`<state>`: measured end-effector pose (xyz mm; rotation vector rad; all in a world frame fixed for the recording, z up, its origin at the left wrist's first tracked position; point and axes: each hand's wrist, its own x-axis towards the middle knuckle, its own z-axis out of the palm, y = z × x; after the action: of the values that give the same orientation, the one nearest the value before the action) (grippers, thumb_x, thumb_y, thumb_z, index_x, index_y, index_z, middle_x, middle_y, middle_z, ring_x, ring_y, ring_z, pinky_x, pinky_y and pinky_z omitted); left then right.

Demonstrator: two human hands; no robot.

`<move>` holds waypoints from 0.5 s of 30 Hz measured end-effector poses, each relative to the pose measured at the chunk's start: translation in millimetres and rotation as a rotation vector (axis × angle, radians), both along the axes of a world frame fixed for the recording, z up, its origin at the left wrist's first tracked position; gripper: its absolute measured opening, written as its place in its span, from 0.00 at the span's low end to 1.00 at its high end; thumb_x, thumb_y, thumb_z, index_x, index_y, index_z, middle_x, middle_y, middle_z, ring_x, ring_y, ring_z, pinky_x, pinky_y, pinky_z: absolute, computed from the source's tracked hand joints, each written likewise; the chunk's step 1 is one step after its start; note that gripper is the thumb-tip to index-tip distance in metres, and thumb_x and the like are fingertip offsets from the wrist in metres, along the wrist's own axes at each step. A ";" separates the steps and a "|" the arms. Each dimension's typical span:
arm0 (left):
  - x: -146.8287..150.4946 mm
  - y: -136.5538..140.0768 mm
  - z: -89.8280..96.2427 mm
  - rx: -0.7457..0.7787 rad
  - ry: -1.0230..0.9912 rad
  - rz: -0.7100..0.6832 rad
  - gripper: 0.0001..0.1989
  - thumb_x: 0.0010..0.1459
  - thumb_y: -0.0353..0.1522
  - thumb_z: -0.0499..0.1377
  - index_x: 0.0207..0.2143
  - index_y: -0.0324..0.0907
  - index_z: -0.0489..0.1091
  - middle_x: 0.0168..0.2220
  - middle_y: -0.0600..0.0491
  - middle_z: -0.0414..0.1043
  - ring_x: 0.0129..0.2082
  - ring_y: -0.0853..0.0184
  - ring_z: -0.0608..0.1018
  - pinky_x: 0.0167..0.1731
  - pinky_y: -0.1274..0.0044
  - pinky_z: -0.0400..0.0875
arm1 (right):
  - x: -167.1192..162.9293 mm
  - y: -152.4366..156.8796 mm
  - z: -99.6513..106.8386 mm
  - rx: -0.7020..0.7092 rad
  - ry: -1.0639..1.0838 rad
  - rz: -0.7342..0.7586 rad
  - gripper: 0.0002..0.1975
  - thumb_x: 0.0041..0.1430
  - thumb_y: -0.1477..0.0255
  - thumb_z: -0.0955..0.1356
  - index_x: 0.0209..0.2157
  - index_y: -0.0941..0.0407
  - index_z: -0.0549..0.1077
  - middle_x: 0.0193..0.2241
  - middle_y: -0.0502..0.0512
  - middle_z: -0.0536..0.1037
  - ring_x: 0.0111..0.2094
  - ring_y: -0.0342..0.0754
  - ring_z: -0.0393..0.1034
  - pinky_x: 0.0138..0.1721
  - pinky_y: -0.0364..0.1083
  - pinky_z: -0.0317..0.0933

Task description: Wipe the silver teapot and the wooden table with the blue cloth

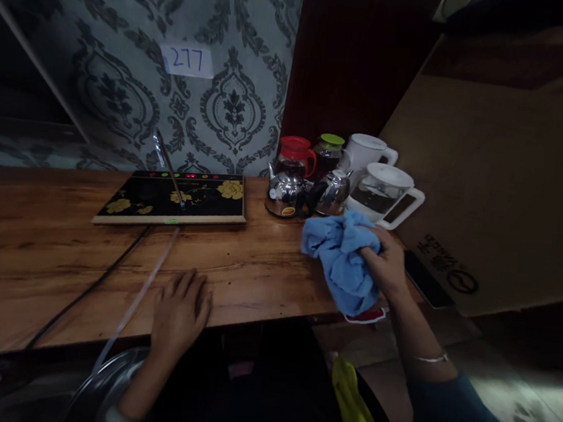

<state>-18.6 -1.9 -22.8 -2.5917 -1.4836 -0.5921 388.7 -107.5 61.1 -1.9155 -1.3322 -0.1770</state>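
Blue cloth (340, 263) crumpled | right hand (385, 265) grip clenched on it | left hand (181, 312) spread flat on table (29, 258)

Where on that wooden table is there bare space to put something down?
The table is bare left of the black tray, and between the left hand and the blue cloth held by the right hand. A black cable and clear tube cross the middle. The kettles crowd the right corner.

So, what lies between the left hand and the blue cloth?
In the head view, only bare wooden table lies between the left hand and the blue cloth held by the right hand.
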 end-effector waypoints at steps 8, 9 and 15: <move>-0.1 0.8 0.1 0.001 -0.012 -0.007 0.24 0.65 0.40 0.48 0.52 0.37 0.75 0.57 0.40 0.73 0.58 0.47 0.69 0.53 0.56 0.64 | -15.7 18.2 -11.3 -0.271 -0.116 0.327 0.32 0.60 0.59 0.65 0.65 0.52 0.64 0.68 0.59 0.59 0.68 0.62 0.52 0.65 0.63 0.52; -0.2 0.8 -0.1 0.008 -0.009 -0.008 0.24 0.65 0.40 0.48 0.52 0.37 0.75 0.57 0.40 0.73 0.58 0.47 0.69 0.53 0.56 0.64 | -16.1 21.9 -22.2 -0.286 -0.085 0.309 0.33 0.62 0.58 0.64 0.67 0.52 0.61 0.68 0.60 0.60 0.69 0.61 0.50 0.65 0.62 0.52; 0.4 0.6 -0.5 0.030 0.028 0.010 0.24 0.65 0.40 0.48 0.53 0.38 0.75 0.57 0.42 0.73 0.58 0.48 0.69 0.52 0.58 0.65 | -46.6 42.5 -61.1 -0.598 -0.059 0.138 0.43 0.59 0.47 0.65 0.70 0.49 0.51 0.71 0.65 0.50 0.71 0.68 0.44 0.64 0.67 0.50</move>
<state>-18.2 -1.3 -23.3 -2.5582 -1.4664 -0.5700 342.1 -65.0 -0.1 -2.2984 -1.6841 0.2674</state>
